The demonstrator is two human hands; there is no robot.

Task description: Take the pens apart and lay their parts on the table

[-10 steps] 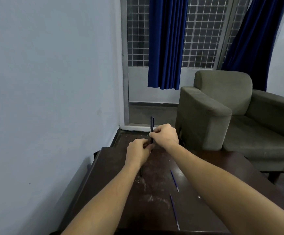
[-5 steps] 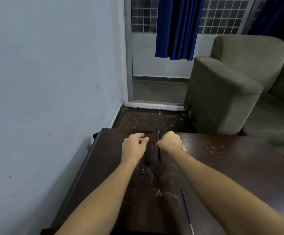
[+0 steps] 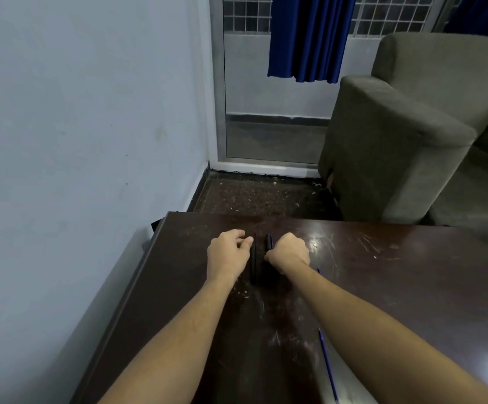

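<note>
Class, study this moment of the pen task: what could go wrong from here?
The right forearm passes close beside the blue refill lying loose on the table; drawing back could sweep it off. The dark pen part by the left hand and the other in the right hand's grip barely show against the dark top; one may be mislaid.

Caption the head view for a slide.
Right hand grips a dark pen piece at the table, left hand beside a second pen piece; blue refill lies nearby.

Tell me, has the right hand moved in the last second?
Yes. The right hand dropped from above the far edge of the dark wooden table to its top.
</note>
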